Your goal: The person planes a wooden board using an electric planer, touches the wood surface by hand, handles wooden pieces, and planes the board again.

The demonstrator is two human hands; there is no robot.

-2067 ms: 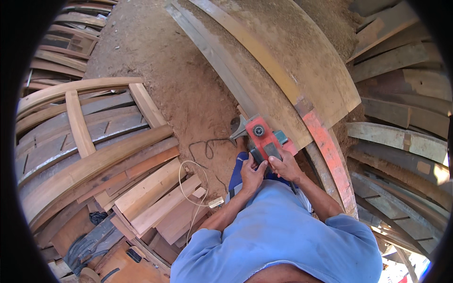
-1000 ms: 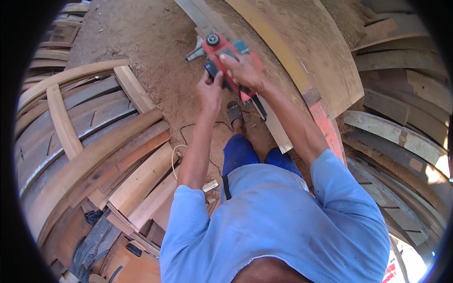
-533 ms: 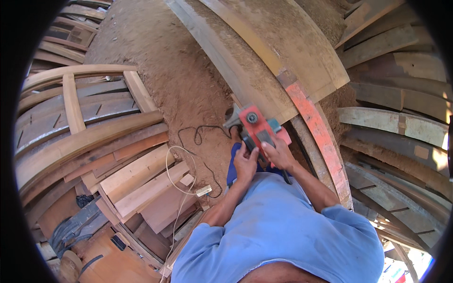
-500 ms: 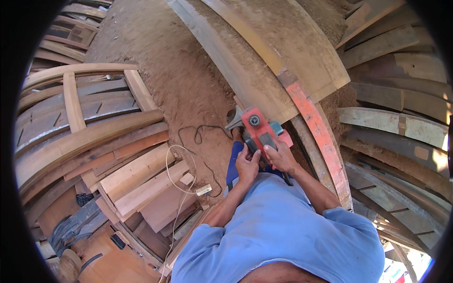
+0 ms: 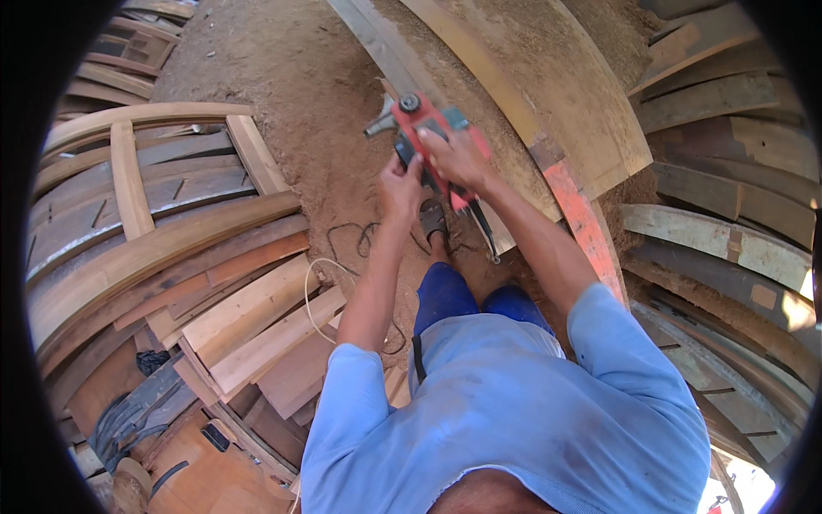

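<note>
Both my arms reach out over a board [image 5: 377, 38] with a grey edge face, along the left side of a wide wooden panel [image 5: 582, 94]. A red electric hand planer [image 5: 414, 122], with a black front knob and a grey chute on its left, is at the board's near part. My right hand [image 5: 458, 160] is closed round its rear handle. The fingers of my left hand [image 5: 400, 188] are closed on the dark part at its left side. A black cord [image 5: 486, 231] trails from its back end. The planer's sole is hidden.
A yellow and orange-red beam [image 5: 582, 206] lies along the panel. Stacked timber [image 5: 257, 308] and a wooden frame [image 5: 133, 180] are at left; more boards [image 5: 719, 227] lean at right. A cable [image 5: 347, 236] lies on the dirt floor by my foot [image 5: 433, 218].
Both hands have pushed the planer away from my body and a little left, along the board. My arms are now stretched out, and my legs and foot show more.
</note>
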